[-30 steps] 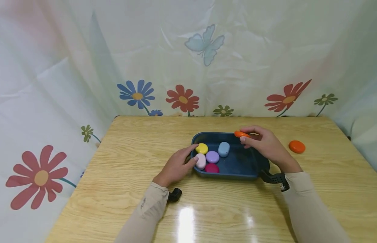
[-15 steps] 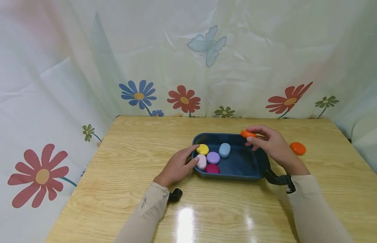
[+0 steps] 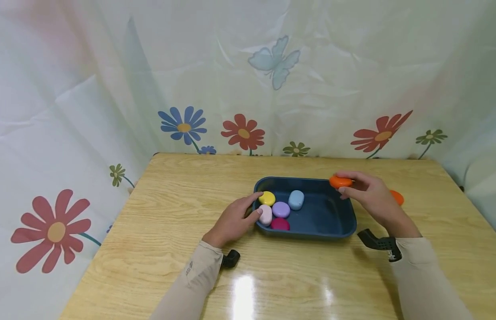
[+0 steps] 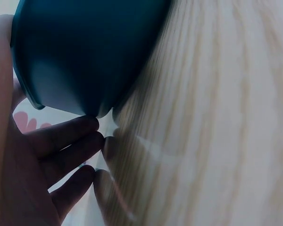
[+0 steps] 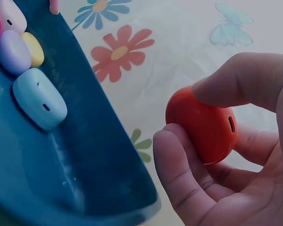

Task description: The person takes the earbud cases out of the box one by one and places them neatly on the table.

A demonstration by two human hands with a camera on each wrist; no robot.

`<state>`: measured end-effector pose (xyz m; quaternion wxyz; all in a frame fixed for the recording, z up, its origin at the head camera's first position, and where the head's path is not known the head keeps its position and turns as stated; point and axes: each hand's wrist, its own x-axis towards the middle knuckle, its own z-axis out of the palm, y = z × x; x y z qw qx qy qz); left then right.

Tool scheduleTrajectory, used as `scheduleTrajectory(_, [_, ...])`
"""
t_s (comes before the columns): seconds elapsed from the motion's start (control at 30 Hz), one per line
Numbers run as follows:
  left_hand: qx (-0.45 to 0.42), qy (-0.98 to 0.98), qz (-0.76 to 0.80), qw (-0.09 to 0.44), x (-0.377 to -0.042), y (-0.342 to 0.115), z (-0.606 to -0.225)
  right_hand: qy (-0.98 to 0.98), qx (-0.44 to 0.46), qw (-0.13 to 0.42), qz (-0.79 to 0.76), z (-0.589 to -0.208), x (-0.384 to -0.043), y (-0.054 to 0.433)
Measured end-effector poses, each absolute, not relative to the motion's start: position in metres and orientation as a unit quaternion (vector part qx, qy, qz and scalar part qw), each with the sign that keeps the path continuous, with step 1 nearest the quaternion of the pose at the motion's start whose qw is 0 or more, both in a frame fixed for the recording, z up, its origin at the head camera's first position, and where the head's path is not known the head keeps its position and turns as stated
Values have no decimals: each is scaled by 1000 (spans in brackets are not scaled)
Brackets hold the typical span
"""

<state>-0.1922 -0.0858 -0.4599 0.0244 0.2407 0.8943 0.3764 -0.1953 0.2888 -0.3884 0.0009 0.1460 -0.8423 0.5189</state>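
Observation:
My left hand grips the left end of a dark blue tray; thumb and index finger reach over the rim, and in the left wrist view the other fingers lie against the outer wall and table. Over the tray's back right corner, my right hand pinches an orange pebble-shaped case with a small dark slot in its side. Inside the tray sit similar rounded cases: yellow, pale pink, lilac, magenta and light blue.
A second orange piece lies on the wooden table right of the tray, partly hidden behind my right hand. A flower-printed curtain hangs behind the table and along its sides.
My right hand has moved to the right with the orange case, from over the tray's back edge to its back right corner. My left hand keeps its place on the tray.

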Motion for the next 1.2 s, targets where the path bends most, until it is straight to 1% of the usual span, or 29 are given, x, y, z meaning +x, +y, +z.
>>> scheduleTrajectory(0.13, [247,893,376,23,-191,-83,-460,-848,126,-13,515,-391,-189,298])
scheduleTrajectory(0.43, [254,893,370,25,-193,-77,-460,-838,113,-15,534,-397,-185,319])
scheduleTrajectory(0.6, [248,895,369,23,-194,-79,-459,-852,102,0,514,-397,-187,325])
scheduleTrajectory(0.87, [229,895,381,28,-192,-86,-461,-839,101,14,535,-396,-194,325])
scheduleTrajectory(1.2, [237,892,384,19,-192,-85,-462,-870,31,29,491,-399,-192,344])
